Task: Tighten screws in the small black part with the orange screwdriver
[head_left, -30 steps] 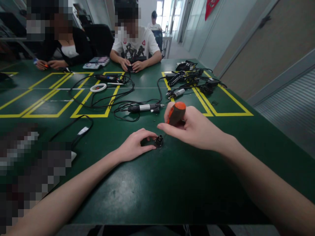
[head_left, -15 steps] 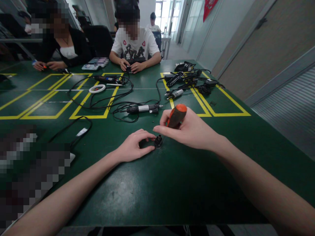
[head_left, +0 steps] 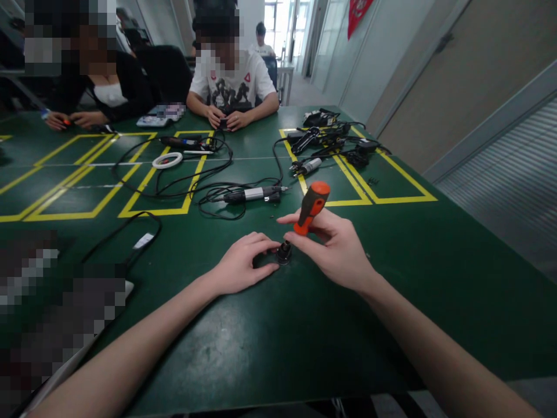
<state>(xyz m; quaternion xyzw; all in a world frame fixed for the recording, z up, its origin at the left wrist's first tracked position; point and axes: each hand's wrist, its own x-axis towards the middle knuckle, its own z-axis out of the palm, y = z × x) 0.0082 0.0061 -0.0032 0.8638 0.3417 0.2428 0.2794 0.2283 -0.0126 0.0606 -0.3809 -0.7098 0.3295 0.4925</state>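
Note:
A small black round part [head_left: 284, 253] with a narrow raised neck stands on the green table [head_left: 243, 360]. Thumb and fingertips of my left hand [head_left: 246, 264] close on it from the left and pin it down. Above and to the right, my right hand [head_left: 333, 244] grips a screwdriver [head_left: 314, 204] with an orange and dark grey handle. The handle tilts up, its orange end on top. Its lower end is near the neck of the black part; the tip is hidden by my fingers.
Beyond my hands lies a grey and black electric screwdriver [head_left: 255, 194] with its cable. More corded tools [head_left: 317, 139] are heaped at the back right. A white ring [head_left: 167, 160] rests inside yellow tape marks. Two people [head_left: 230, 87] sit across the table, their hands on small objects.
My right hand has turned and shifted its fingers on the screwdriver, showing more of the handle. My left hand stays on the black part. The camera view has shifted slightly.

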